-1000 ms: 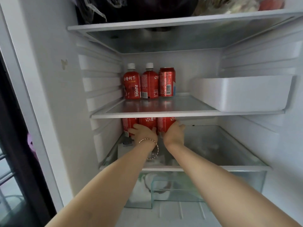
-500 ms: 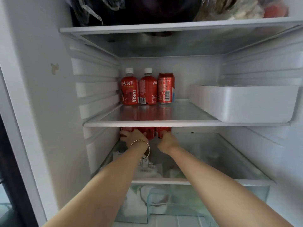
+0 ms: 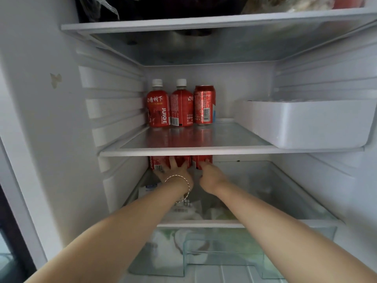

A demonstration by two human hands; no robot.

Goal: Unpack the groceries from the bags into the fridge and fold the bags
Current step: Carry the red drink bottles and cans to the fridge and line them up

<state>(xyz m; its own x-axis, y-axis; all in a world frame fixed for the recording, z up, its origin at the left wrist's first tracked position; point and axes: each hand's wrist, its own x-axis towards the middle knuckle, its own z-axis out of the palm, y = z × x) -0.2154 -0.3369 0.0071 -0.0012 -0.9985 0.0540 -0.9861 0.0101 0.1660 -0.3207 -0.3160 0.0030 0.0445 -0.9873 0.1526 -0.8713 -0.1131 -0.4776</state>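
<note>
- Two hands are deep in the fridge, at the back of the lower shelf [image 3: 265,193], just under the middle shelf [image 3: 204,149].
- Left hand [image 3: 173,173]: fingers apart and straight, flat against the red juice bottles [image 3: 156,163] at its 12 o'clock.
- Right hand [image 3: 211,177]: fingertips on the red can [image 3: 201,161] at its 11 o'clock. Can't tell if they wrap it or only push.
- Task items: the lower row stands upright near the back wall, with the can just beside the bottles at their 3 o'clock. Bags not in view.
- Risk 1, tip-over: a flat-finger push high on a bottle could rock it into its neighbour. The row is tight, so one fall likely takes the rest.
- Risk 2, can slip: if only fingertips are on it, the smooth can could skid or tilt on the glass.
- Risk 3, shelf strike: headroom looks small, so knuckles or wrist could hit the middle shelf edge on withdrawal. A jolt could shake the upper bottles [image 3: 159,107] and upper can [image 3: 204,105].
- Risk 4, snag: the bracelet [image 3: 179,176] sits loose on the left wrist and could catch the shelf lip.
- Risk 5, blind placement: the middle shelf hides the tops of the lower row, so a lean at the back would go unseen.
- White tray [image 3: 306,123] at 3 o'clock is well apart, so low concern.
</note>
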